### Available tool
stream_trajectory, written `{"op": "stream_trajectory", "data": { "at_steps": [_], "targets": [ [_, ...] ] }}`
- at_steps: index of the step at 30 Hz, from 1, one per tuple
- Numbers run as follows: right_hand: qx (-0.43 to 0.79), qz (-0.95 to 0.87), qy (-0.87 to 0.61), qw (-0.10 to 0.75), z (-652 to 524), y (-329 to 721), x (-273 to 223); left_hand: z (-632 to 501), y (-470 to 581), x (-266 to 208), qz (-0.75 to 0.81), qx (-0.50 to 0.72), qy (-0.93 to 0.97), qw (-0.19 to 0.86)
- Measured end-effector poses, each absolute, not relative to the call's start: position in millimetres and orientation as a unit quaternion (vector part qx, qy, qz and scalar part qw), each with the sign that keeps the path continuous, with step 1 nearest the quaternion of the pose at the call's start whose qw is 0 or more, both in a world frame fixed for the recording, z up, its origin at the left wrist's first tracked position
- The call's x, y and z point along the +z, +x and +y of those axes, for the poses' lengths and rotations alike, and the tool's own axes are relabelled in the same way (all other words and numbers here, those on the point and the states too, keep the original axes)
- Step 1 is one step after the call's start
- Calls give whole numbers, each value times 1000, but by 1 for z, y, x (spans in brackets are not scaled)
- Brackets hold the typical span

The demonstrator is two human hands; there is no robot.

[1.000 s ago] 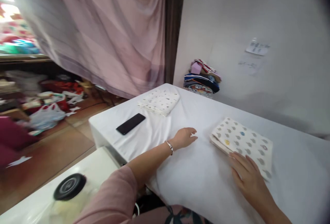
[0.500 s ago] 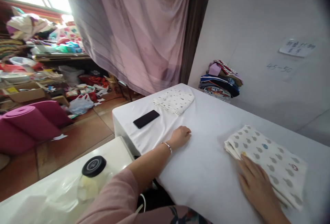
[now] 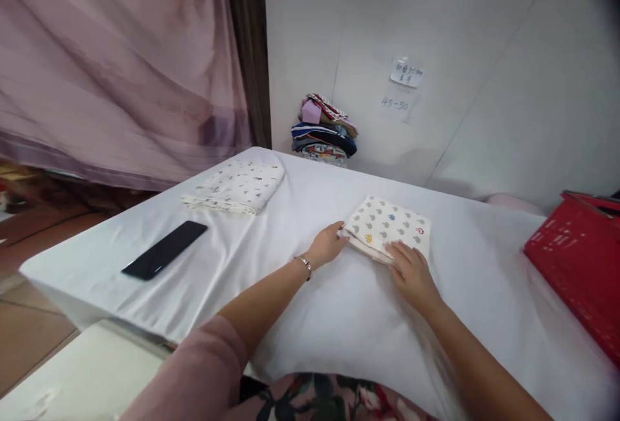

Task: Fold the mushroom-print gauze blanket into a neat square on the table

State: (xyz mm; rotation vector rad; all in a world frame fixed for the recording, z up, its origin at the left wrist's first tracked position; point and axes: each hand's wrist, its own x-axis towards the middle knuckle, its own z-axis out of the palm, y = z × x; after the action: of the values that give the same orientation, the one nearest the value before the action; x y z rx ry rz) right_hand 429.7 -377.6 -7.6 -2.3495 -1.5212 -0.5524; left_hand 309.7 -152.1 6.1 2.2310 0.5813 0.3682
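Observation:
A folded white cloth [image 3: 387, 221] with grey fruit-like shapes and a few coloured ones lies on the white-covered table [image 3: 310, 318]. My left hand [image 3: 329, 243], with a bracelet at its wrist, has its fingers closed on the cloth's left corner. On the cloth's front edge rests my right hand [image 3: 411, 272], fingers stretched out over the fabric and thumb along the lower edge. Farther left lies a second folded white cloth [image 3: 237, 185] with small scattered prints, touched by neither hand. A black phone [image 3: 165, 250] lies in front of it.
At the right edge of the table stands a red basket [image 3: 581, 259]. A stack of folded clothes [image 3: 324, 130] sits beyond the far edge, against the wall. Paper notes [image 3: 405, 73] hang above. A pink curtain [image 3: 126, 72] hangs at left, with a white surface [image 3: 97, 369] below.
The view has swung right, bringing the red basket in. My left hand has gone from bare table to the patterned cloth's corner. My right hand stays at the cloth's front edge.

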Motion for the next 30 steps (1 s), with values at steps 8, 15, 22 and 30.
{"op": "stream_trajectory", "data": {
  "at_steps": [8,15,22,30],
  "targets": [
    [-203,-468,-832,217,-407,453,-30,-160,338,-8,283,202,847,401],
    [-181,-477,-832,219,-408,455,-32,-158,340,-15,300,211,848,384],
    [-191,-473,-850,127,-407,441,-23,-157,335,-17,273,242,820,441],
    [-188,-493,-839,131,-402,442,-24,-155,335,-18,289,248,818,431]
  ]
}}
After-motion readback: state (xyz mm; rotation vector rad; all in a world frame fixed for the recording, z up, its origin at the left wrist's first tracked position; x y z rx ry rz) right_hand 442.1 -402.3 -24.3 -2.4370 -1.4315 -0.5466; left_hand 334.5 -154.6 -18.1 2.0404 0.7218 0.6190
